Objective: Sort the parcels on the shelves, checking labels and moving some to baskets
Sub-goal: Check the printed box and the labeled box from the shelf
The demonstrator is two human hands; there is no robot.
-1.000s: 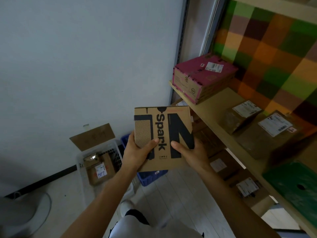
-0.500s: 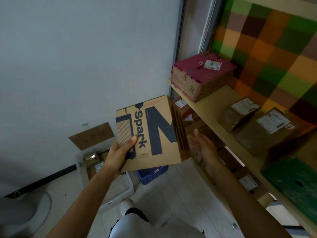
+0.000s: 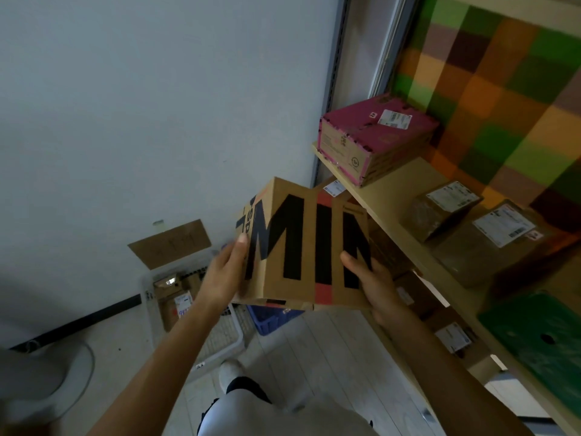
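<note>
Gripping a cardboard box with both hands, that's what we've got here. The left hand curls round its left side with the thumb up on the printed face. The right hand clasps the lower right corner, thumb laid over the big black letters. The box hangs tilted in the air, just off the front edge of the wooden shelf.

At the shelf's left end sits a pink box. Further along lie a smaller brown parcel and a larger brown parcel, both with white labels.

Down on the floor, a white basket holds labelled parcels. A blue basket is beside it, its contents hidden from us.
</note>
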